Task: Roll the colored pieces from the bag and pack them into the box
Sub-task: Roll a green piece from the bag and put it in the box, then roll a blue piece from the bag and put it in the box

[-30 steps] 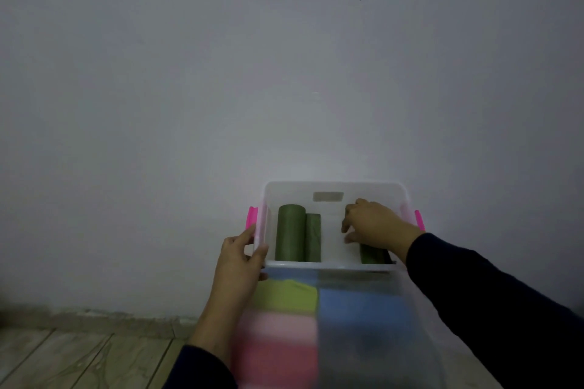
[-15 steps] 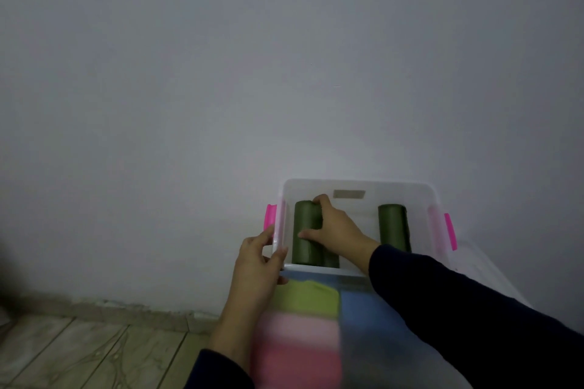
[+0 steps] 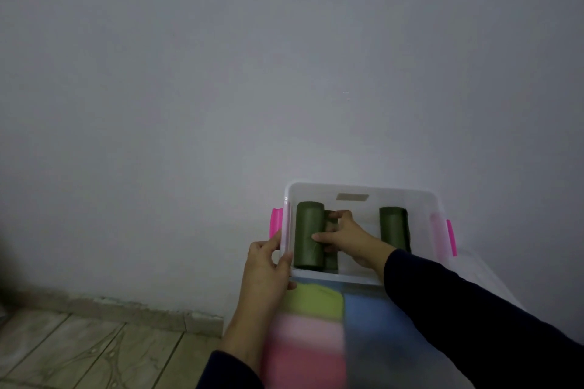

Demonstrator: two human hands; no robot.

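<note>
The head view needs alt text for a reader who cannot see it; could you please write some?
The right hand grips a thin dark green roll inside a clear box, while the left hand holds the box's left rim. Two thicker green rolls lie inside.

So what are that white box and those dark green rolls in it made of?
The box looks like translucent, smooth plastic: light passes through its walls, and it has glossy pink clip handles. The green rolls look like soft, matte felt or foam sheet wound tight; no shine shows, though the dim light leaves the exact material open. The right hand grips one roll, the left hand holds the box's rim.
</note>
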